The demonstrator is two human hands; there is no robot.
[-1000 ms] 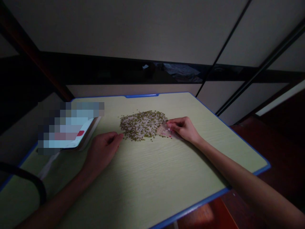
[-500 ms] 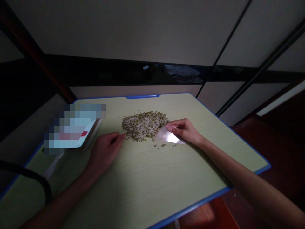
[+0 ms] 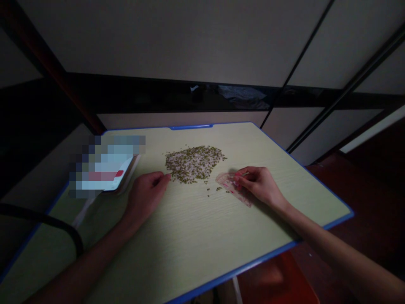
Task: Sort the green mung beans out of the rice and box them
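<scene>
A spread heap of small green beans mixed with pale grains (image 3: 194,162) covers the middle of the table. My right hand (image 3: 257,183) is to the right of the heap and pinches a thin clear piece of plastic with red print (image 3: 226,181). Its lower edge is at the tabletop, beside a few stray beans (image 3: 218,188). My left hand (image 3: 148,192) rests on the table at the heap's near left edge, with its fingers curled closed. Whatever they may hold is hidden.
The light table (image 3: 202,228) has a blue rim. At its left lies a device with a lit screen (image 3: 117,181), partly blurred out. A dark curved cable or bar (image 3: 57,221) crosses the lower left. Behind stands a panelled cabinet (image 3: 183,42); an orange-red stool-like thing (image 3: 275,278) is below.
My right hand has drawn the plastic piece away from the heap, to the right and nearer me, and tilted it so red print shows. My left hand has barely moved.
</scene>
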